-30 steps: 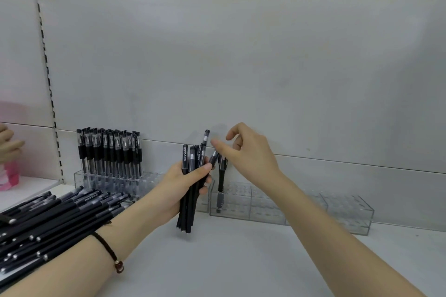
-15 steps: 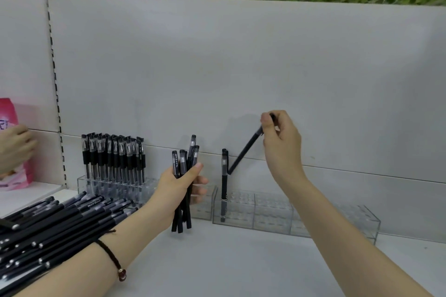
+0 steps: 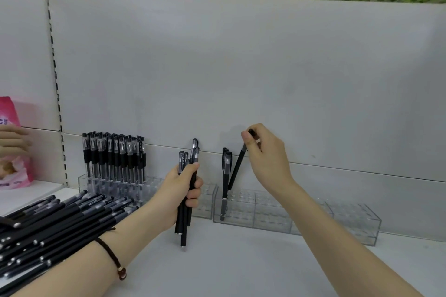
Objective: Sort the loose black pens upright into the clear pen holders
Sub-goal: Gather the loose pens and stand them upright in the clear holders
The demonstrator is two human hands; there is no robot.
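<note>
1. One holder [image 3: 154,188] is largely filled.
2. A pen [image 3: 237,169] is pinched by the right grip [image 3: 265,154], tilted at the second holder [image 3: 313,217] by the tabletop's back edge.
3. A bundle [image 3: 184,229] is clasped by the left grip [image 3: 176,190]; a pile [image 3: 60,217] lies unsorted.

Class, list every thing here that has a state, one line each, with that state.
Left hand: grips pen bundle.
Pen bundle: upright, held.
Right hand: pinches single pen.
Single pen: tilted, tip at right holder.
Left holder: partly filled, pens upright.
Right holder: mostly unfilled.
Loose pens: lying flat, piled.
</note>
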